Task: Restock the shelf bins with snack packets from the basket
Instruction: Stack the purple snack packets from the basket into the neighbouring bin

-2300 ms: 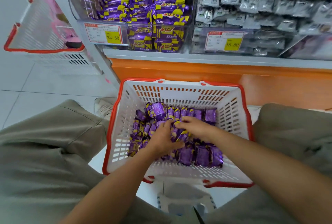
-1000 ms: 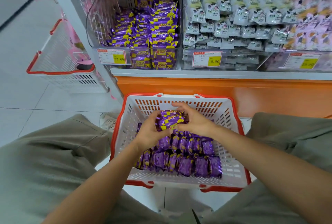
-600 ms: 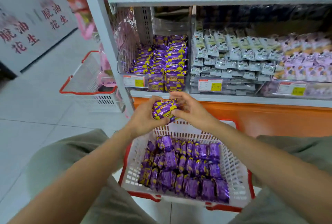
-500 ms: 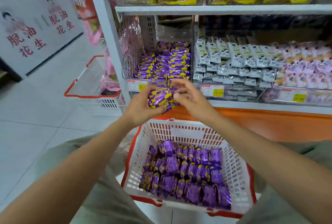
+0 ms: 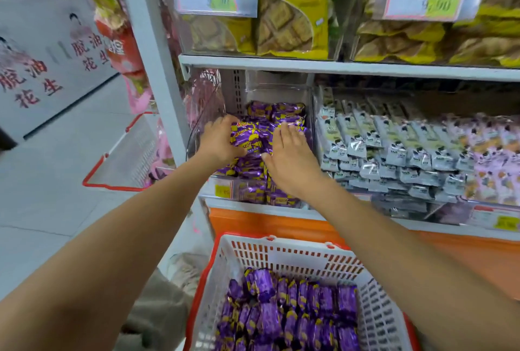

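Pale shop flooring is being occupied nearest the viewer by a red-rimmed white basket (image 5: 281, 255), in which purple snack packets (image 5: 289, 311) are lying packed in rows. Beyond it, inside the clear shelf bin (image 5: 278, 89), a bundle of purple packets (image 5: 246, 137) is being gripped by the curled fingers of the left hand (image 5: 218, 139). Just beside it, the right hand (image 5: 289, 153) is being laid flat, fingers straight, on the bin's pile. Farther right, grey packets (image 5: 380, 139) are being displayed, with yellow bags (image 5: 289, 13) above.
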`<action>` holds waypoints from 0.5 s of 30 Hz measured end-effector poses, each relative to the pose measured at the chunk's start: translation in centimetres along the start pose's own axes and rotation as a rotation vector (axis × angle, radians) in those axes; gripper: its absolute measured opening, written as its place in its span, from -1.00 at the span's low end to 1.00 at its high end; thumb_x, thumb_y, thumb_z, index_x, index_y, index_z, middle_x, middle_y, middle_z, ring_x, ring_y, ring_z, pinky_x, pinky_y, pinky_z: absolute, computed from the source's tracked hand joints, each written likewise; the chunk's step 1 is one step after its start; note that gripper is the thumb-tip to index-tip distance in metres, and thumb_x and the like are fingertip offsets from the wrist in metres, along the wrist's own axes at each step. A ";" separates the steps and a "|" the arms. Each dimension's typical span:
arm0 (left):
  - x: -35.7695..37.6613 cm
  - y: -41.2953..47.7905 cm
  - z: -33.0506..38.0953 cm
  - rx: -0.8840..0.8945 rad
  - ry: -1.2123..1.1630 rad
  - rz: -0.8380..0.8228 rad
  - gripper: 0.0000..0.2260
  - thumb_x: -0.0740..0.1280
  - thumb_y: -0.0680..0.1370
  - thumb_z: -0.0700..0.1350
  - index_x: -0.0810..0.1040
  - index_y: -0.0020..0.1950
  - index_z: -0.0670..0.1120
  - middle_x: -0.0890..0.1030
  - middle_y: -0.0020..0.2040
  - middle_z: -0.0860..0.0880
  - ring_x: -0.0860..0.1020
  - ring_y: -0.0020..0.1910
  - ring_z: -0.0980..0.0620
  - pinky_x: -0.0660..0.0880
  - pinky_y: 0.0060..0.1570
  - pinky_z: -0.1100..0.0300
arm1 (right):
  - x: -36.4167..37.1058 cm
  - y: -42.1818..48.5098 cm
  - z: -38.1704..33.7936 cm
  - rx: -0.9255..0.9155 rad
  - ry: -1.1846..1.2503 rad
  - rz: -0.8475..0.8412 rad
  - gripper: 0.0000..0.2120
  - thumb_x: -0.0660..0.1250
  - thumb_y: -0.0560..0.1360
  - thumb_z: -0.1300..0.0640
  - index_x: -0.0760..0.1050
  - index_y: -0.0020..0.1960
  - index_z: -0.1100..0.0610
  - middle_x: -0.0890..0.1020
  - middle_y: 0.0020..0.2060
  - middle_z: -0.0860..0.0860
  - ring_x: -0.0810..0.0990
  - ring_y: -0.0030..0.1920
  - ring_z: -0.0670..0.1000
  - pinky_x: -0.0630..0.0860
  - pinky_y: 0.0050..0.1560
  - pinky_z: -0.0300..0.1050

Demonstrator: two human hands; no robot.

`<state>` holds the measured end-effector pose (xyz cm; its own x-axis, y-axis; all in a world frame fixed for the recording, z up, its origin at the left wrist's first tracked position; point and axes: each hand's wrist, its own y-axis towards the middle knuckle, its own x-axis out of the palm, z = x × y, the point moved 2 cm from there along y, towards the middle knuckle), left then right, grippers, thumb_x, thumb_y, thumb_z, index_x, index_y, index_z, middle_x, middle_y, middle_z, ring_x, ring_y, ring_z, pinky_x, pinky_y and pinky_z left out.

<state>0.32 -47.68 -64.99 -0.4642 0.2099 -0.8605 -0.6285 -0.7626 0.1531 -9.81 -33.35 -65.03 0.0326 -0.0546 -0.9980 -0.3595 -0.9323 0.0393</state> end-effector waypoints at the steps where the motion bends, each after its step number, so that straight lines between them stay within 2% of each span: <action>1: 0.4 1.1 -0.3 -0.002 0.003 -0.004 -0.36 0.56 0.35 -0.13 0.40 0.37 -0.14 0.47 0.27 -0.18 0.42 0.26 -0.20 0.37 0.21 0.04 | 0.4 0.5 -0.1 0.021 0.004 -0.006 -0.36 -0.10 0.67 -0.09 -0.12 0.56 0.31 -0.07 0.55 0.26 -0.12 0.56 0.21 -0.17 0.54 0.11; 4: 1.5 4.0 -0.8 0.008 0.018 -0.025 -0.35 0.56 0.36 -0.16 0.40 0.39 -0.15 0.46 0.29 -0.21 0.41 0.27 -0.22 0.33 0.23 0.06 | 1.7 1.1 -0.3 0.061 0.008 -0.025 -0.35 -0.12 0.66 -0.13 -0.10 0.56 0.30 -0.04 0.56 0.24 -0.10 0.56 0.22 -0.18 0.53 0.14; 10: 3.2 8.3 -0.9 -0.017 0.027 -0.058 -0.32 0.55 0.40 -0.14 0.35 0.47 -0.06 0.41 0.37 -0.23 0.39 0.35 -0.23 0.37 0.33 0.01 | 3.2 0.7 -0.4 0.060 0.026 -0.013 -0.33 -0.13 0.65 -0.14 -0.20 0.56 0.29 -0.14 0.55 0.24 -0.22 0.55 0.22 -0.22 0.53 0.15; 12: 3.8 9.1 -0.5 -0.016 0.021 -0.067 -0.34 0.54 0.40 -0.16 0.37 0.46 -0.02 0.37 0.39 -0.23 0.39 0.36 -0.22 0.36 0.34 0.04 | 3.4 0.7 -0.4 0.063 0.029 0.013 -0.32 -0.24 0.62 -0.15 -0.20 0.56 0.28 -0.14 0.55 0.23 -0.22 0.55 0.21 -0.23 0.53 0.15; 15: 4.5 9.7 0.1 -0.028 0.003 -0.056 -0.36 0.53 0.41 -0.17 0.40 0.45 0.00 0.31 0.41 -0.22 0.35 0.38 -0.23 0.35 0.37 0.03 | 3.6 0.8 -0.5 0.061 0.031 0.057 -0.17 -0.46 0.42 -0.16 -0.17 0.56 0.28 -0.12 0.56 0.24 -0.20 0.55 0.21 -0.24 0.53 0.14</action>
<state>-7.94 -54.04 -67.31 -0.4270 0.2508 -0.8688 -0.6357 -0.7666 0.0911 -9.56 -34.50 -68.60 0.0391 -0.1187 -0.9922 -0.4174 -0.9041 0.0918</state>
